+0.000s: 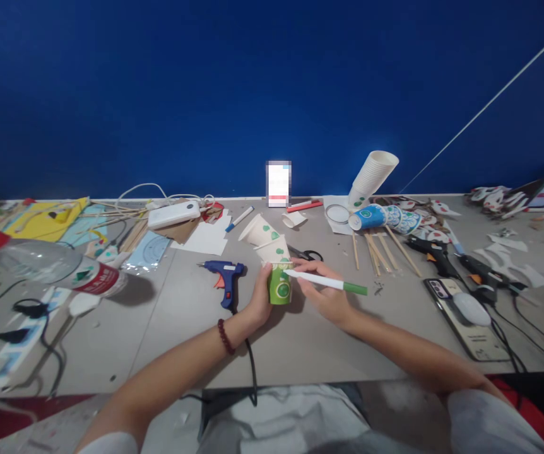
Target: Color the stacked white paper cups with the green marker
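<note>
A green paper cup (280, 291) stands near the middle of the table, and my left hand (261, 296) is closed round its left side. White paper cups with green dots (263, 232) lean away behind it; whether they are joined to the green one I cannot tell. In my right hand (322, 297) is a white marker with a green end (329, 280), its tip at the green cup's upper part. To the left of my left hand lies a blue glue gun (227, 277). Scissors (310, 255) lie behind my right hand, partly hidden.
Stacked white cups (373, 176) lean at the back right beside a blue patterned cup (367, 217) and wooden sticks (380, 252). A phone (461, 321) and black glue guns (435, 255) lie right. A plastic bottle (54, 265) and power strip (26, 340) are left. A blue wall (206, 94) rises behind.
</note>
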The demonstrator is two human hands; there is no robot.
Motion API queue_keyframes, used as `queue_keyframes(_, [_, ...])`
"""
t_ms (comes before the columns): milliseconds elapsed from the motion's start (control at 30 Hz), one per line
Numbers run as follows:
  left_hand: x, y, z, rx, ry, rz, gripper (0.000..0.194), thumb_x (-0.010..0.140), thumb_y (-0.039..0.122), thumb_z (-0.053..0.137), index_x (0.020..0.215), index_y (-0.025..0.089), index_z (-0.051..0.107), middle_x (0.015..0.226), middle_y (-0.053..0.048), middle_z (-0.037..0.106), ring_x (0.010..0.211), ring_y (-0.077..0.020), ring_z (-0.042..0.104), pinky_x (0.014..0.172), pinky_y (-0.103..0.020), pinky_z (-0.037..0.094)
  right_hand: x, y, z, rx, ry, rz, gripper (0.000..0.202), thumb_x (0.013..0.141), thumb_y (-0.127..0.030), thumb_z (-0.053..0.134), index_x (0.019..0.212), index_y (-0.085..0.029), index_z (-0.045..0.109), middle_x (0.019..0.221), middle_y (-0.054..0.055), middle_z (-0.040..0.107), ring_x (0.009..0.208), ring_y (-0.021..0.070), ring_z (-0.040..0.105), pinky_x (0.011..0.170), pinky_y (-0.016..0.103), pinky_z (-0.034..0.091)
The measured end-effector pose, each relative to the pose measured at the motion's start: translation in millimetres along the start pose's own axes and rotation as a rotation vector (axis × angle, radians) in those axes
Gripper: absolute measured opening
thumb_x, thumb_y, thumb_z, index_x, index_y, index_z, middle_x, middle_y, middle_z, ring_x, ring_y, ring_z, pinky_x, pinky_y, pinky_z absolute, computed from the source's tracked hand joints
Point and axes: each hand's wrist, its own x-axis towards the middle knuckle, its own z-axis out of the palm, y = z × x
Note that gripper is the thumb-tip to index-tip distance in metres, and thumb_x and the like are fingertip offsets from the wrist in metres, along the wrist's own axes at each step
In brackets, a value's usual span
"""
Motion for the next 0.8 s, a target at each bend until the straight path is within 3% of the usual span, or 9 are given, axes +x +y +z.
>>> queue_keyframes(800, [-0.4,0.3,-0.9,-0.041,-0.006,-0.031,0.045,0.071,0.057,0.074,0.089,0.016,0.072,0.086,-0.005,0.074,0.086,-0.0216,0.068,0.08,-0.031,0.05,-1.5,1.3,-0.5,0.013,-0.021,0.017,0.008,0.084,-0.022,0.067,0.091,-0.024,0.069,0.112,0.009,0.076,0.113,0.0279,0.069,0.098,0.047,0.054])
